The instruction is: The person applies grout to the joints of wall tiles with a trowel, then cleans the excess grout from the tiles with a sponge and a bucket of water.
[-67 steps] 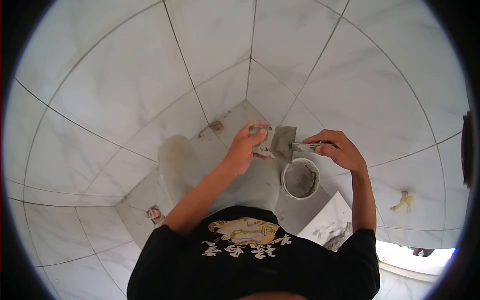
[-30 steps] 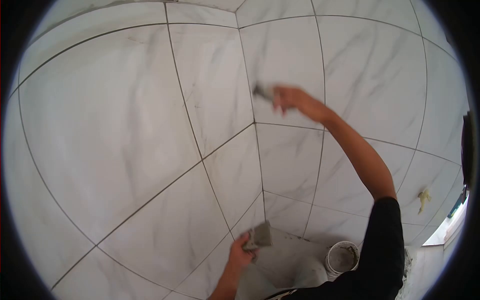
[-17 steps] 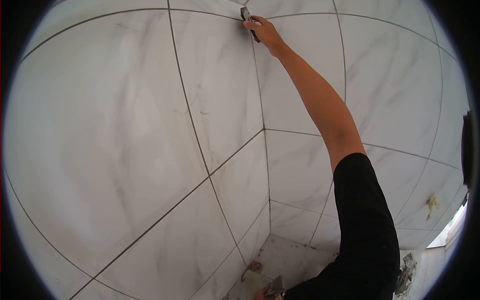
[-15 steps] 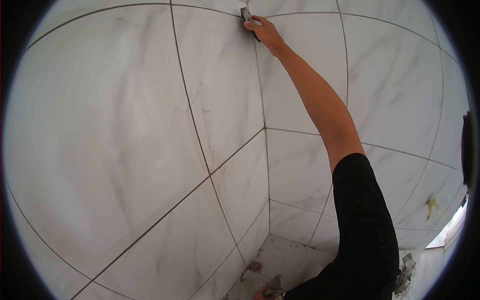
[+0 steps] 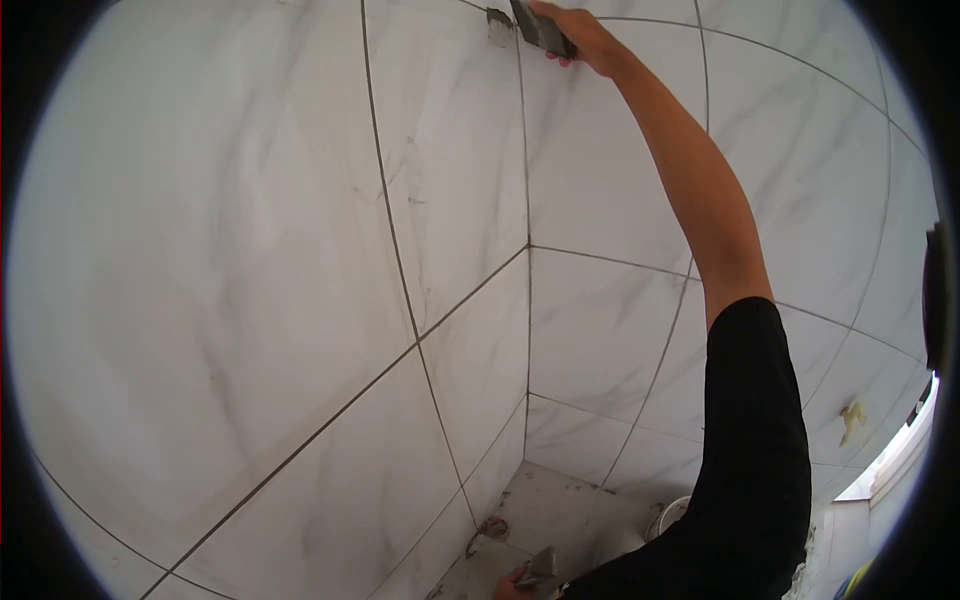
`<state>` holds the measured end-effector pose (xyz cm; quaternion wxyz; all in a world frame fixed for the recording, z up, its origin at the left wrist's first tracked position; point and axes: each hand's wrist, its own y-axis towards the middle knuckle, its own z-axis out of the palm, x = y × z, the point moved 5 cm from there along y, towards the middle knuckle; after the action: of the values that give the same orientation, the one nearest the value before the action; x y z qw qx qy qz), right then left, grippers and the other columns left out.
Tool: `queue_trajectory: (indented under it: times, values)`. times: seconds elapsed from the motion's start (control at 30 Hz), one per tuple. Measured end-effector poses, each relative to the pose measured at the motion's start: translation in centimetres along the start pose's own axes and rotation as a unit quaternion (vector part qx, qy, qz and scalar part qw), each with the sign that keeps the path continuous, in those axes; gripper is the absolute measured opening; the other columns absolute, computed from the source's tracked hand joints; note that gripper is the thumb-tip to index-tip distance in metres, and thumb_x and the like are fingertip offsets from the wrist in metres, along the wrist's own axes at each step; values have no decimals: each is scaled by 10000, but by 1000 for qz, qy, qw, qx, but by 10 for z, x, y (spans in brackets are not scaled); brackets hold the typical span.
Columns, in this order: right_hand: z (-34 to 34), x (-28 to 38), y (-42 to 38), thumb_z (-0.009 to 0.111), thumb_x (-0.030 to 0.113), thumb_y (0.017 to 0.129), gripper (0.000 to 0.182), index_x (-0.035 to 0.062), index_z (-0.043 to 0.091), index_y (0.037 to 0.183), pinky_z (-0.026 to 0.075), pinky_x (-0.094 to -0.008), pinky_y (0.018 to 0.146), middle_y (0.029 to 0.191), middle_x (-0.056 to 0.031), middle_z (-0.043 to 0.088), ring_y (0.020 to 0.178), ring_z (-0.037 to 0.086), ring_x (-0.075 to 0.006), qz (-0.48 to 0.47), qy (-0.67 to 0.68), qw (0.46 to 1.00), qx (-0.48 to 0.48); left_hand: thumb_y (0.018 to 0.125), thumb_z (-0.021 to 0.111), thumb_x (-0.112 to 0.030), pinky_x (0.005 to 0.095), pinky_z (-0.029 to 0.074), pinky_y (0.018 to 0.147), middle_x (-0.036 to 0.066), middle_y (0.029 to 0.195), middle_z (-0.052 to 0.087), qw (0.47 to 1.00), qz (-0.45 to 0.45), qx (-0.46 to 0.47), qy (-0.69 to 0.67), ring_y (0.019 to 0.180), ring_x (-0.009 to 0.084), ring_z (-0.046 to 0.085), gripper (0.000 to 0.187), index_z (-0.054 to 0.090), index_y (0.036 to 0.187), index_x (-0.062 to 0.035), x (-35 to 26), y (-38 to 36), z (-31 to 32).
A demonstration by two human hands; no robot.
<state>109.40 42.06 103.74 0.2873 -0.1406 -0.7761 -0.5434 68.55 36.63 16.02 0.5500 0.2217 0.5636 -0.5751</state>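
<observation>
My right hand (image 5: 590, 42) is raised at the top, its fingers closed around a flat dark grey tool (image 5: 543, 32) beside the vertical corner joint. Left of the corner, a dark grey smear (image 5: 499, 25) sits on the marbled tile wall (image 5: 300, 250). Low in view, my left hand (image 5: 510, 584) grips a grey flat-bladed tool (image 5: 540, 568); its handle is mostly hidden.
A second tiled wall (image 5: 620, 150) meets the first at the corner. Below are a stained floor (image 5: 545, 490), a brown round patch (image 5: 493, 527) and a white bucket (image 5: 672, 514) partly behind my sleeve. A yellowish mark (image 5: 852, 420) is on the right wall.
My right hand has moved right with its tool, away from the left wall's smear, which now shows more fully. The view has shifted slightly, and the bucket's rim has come into sight.
</observation>
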Motion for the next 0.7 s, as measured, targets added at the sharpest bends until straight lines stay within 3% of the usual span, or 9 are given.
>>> queue_trajectory:
  times: [0.03,0.07,0.1,0.2,0.33,0.4,0.5,0.7]
  values:
    - [-1,6,2,581,441,922,466,17,680,1090,540,-497,738,1041,-220,686,930,657,-379,31,20,999,-31,941,647,-438,343,510,753,78,1076,638,1000,-2,0,-9,875,177,604,607,496,1400,-69,0,0,0]
    - [-1,6,17,506,540,962,560,54,607,1222,539,-494,742,1063,-170,661,901,637,-332,40,13,999,-33,942,645,-441,342,509,751,77,1071,639,1000,-4,0,-18,871,175,603,607,498,1399,-71,0,1,0]
    - [-2,5,28,506,540,962,560,54,607,1222,539,-494,742,1063,-170,661,901,637,-332,40,13,999,-32,942,644,-444,340,507,748,75,1065,641,1000,-7,1,-27,867,173,602,606,500,1399,-72,0,1,0]
    - [2,9,56,470,488,972,461,67,615,1090,533,-481,656,1000,-162,656,861,629,-307,80,44,995,-28,943,639,-453,336,504,740,71,1050,646,998,-14,3,-55,855,167,601,605,505,1396,-76,0,0,-1]
    - [4,15,79,445,423,976,415,44,612,976,504,-430,534,875,-168,650,772,639,-313,54,19,997,-59,932,648,-472,339,505,786,84,1097,650,999,-22,-34,-32,908,173,615,635,503,1410,-80,-20,-12,0]
    - [6,10,89,440,342,964,381,13,607,867,442,-364,436,758,-181,628,632,621,-312,144,-60,988,13,935,648,-451,344,496,813,94,1123,637,999,1,-37,-18,940,184,609,630,494,1412,-68,-23,-11,-3]
    - [15,16,77,434,266,939,351,-6,606,798,388,-321,383,715,-203,621,553,607,-322,148,-49,987,30,939,649,-419,353,483,854,109,1162,619,999,34,-39,0,987,201,599,624,480,1415,-52,-23,-6,-2]
    - [26,8,106,435,240,914,337,-13,637,822,375,-309,380,778,-223,658,633,655,-322,230,-105,966,45,948,649,-356,370,456,935,138,1239,583,994,94,-43,46,1082,233,581,613,453,1421,-18,-24,1,-10]
